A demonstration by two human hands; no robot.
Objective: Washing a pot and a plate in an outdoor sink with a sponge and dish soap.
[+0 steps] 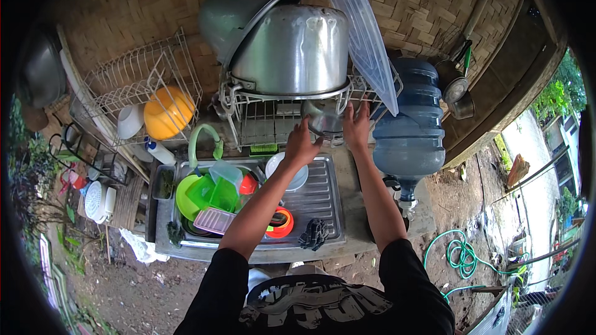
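Note:
Both my hands reach to a small metal pot (pixel 323 118) inside the wire dish rack, below a large upturned aluminium pot (pixel 298 51). My left hand (pixel 302 142) is at the small pot's left front side, fingers spread. My right hand (pixel 356 125) is at its right side, with fingertips up by the rack wire. Whether either hand grips the pot cannot be told. Under my left forearm lies the steel sink (pixel 337 204), with a white bowl (pixel 298 179), green plastic containers (pixel 223 193), a pink lid (pixel 214 220), an orange-red round item (pixel 285 228) and a dark checked cloth (pixel 314 234).
A large blue water bottle (pixel 409 139) stands upside down at right, beside a leaning clear plastic lid (pixel 368 37). At left, another wire rack (pixel 135 67) holds a yellow bowl (pixel 168 112). A green tap hose (pixel 193 144) arches over the sink's back edge.

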